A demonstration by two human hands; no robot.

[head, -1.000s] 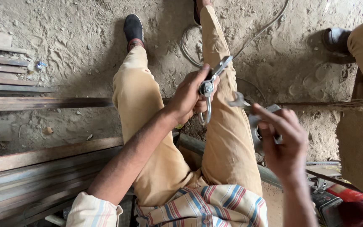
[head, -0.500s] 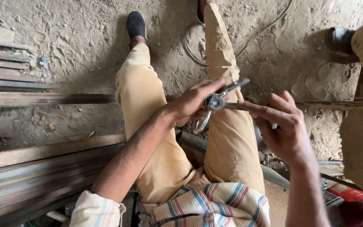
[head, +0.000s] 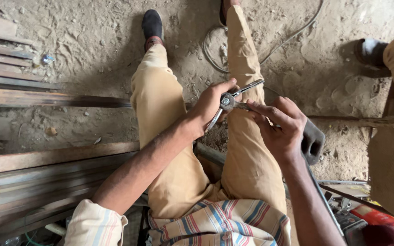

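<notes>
The left hand (head: 210,107) is clenched around metal pliers (head: 231,104) held over the knees, above the dirt floor (head: 92,36). The right hand (head: 281,127) pinches the pliers near the joint with its fingers (head: 258,108). The work looks only begun: both hands are busy with the tool and nothing is finished. The pliers lie slanted, nose pointing up and to the right, handles down-left.

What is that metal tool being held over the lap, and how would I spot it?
Start at the tan trousers in mid-picture. Above the knees the left hand grips grey metal pliers, with the right hand touching them. They are the only shiny hinged tool; the metal bars nearby are long and dull.
</notes>
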